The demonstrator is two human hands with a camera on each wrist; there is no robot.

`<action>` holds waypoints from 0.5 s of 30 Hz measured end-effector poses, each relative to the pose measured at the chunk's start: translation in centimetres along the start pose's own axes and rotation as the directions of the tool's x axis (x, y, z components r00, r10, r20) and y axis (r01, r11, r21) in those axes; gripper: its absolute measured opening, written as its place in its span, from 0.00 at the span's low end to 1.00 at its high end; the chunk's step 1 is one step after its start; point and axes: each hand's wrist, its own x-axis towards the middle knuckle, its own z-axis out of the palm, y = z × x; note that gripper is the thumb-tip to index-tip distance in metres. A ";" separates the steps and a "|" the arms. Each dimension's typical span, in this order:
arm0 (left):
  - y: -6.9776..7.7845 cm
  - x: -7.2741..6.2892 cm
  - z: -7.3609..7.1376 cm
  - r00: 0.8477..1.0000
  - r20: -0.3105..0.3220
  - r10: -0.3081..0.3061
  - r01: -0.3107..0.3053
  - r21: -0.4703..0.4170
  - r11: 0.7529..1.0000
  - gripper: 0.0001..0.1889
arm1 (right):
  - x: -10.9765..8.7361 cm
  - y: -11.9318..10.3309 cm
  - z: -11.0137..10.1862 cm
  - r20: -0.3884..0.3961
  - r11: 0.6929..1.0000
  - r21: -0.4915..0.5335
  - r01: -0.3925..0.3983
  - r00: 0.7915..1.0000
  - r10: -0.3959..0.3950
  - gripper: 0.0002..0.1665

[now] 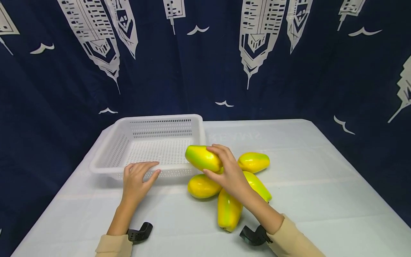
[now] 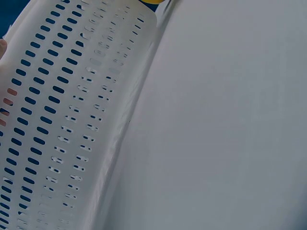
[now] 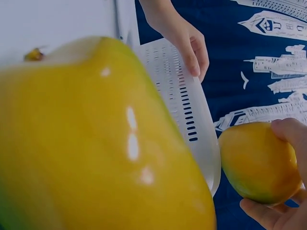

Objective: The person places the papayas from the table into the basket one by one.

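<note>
My right hand point(image 1: 229, 175) grips a yellow-green papaya point(image 1: 203, 157), with the thumb below and fingers over the top. This papaya point(image 3: 259, 163) is held up beside the front right corner of a white plastic basket point(image 1: 106, 169). My left hand point(image 1: 138, 180) holds the basket's front rim, its fingers hooked over the edge. Through the slots of the basket wall point(image 2: 53, 96), bits of those fingers show in the left wrist view. Below the right hand lie more papayas: one at left point(image 1: 203, 186), one in front point(image 1: 229, 210), one partly behind the forearm point(image 1: 258, 187).
Another papaya point(image 1: 253, 162) lies right of the hand. The basket's slotted floor point(image 1: 157, 151) shows bare. A white cloth point(image 1: 314, 178) covers the table, and a dark blue printed curtain point(image 1: 179, 71) hangs behind. Very near the right wrist camera, a papaya point(image 3: 96, 143) fills much of the view.
</note>
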 end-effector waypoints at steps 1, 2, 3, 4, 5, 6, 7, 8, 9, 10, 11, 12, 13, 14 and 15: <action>0.0 0.0 0.0 1.000 0.001 -0.001 0.001 0.000 1.000 0.13 | 0.1 -0.1 0.0 0.000 1.000 -0.007 0.002 1.000 -0.002 0.32; 0.0 0.0 0.0 1.000 0.000 0.000 0.000 -0.001 1.000 0.13 | 0.3 -0.2 0.1 -0.001 1.000 -0.013 0.005 1.000 -0.005 0.31; 0.0 0.0 0.0 1.000 -0.001 -0.001 0.001 -0.001 1.000 0.13 | 0.4 -0.2 0.1 0.000 1.000 -0.019 0.006 1.000 -0.006 0.30; 0.0 0.0 0.0 1.000 -0.001 -0.001 0.001 0.000 1.000 0.13 | 0.5 -0.3 0.2 0.001 1.000 -0.024 0.009 1.000 -0.009 0.29; 0.0 0.0 -0.1 1.000 -0.002 0.000 0.000 0.000 1.000 0.13 | 0.6 -0.3 0.3 0.003 0.999 -0.030 0.010 1.000 -0.010 0.28; 0.0 0.0 -0.1 1.000 -0.003 0.001 -0.001 0.000 1.000 0.13 | 0.7 -0.4 0.3 0.005 0.999 -0.034 0.013 1.000 -0.013 0.28; 0.0 0.0 0.0 1.000 -0.005 0.003 -0.003 0.000 1.000 0.13 | 0.9 -0.4 0.4 0.007 0.999 -0.038 0.015 1.000 -0.014 0.28; 0.0 0.0 0.0 1.000 -0.006 0.004 -0.004 0.001 1.000 0.13 | 1.0 -0.5 0.4 0.011 0.999 -0.039 0.013 1.000 -0.013 0.28; 0.0 0.0 0.0 1.000 -0.006 0.004 -0.004 0.000 1.000 0.13 | 1.1 -0.5 0.5 0.016 0.999 -0.037 0.012 1.000 -0.011 0.29; 0.0 0.0 0.0 1.000 -0.006 0.005 -0.005 0.000 1.000 0.13 | 1.2 -0.6 0.6 0.021 0.999 -0.036 0.010 1.000 -0.010 0.29; 0.0 0.0 0.0 1.000 -0.005 0.004 -0.004 -0.001 1.000 0.13 | 1.3 -0.6 0.6 0.023 0.999 -0.035 0.012 1.000 -0.011 0.29; 0.0 0.0 0.0 1.000 -0.004 0.003 -0.003 -0.001 1.000 0.13 | 1.4 -0.6 0.7 0.026 0.999 -0.033 0.013 1.000 -0.012 0.30; 0.0 0.0 0.0 1.000 -0.003 0.002 -0.002 0.000 1.000 0.13 | 1.5 -0.7 0.7 0.029 1.000 -0.028 0.013 1.000 -0.012 0.30; 0.0 0.0 0.0 1.000 0.000 0.000 0.000 0.000 1.000 0.13 | 1.5 -0.7 0.8 0.033 1.000 -0.021 0.013 0.999 -0.013 0.31; 0.0 0.0 0.0 1.000 0.001 -0.002 0.002 0.001 1.000 0.13 | 1.6 -0.7 0.9 0.037 1.000 -0.012 0.012 0.999 -0.011 0.31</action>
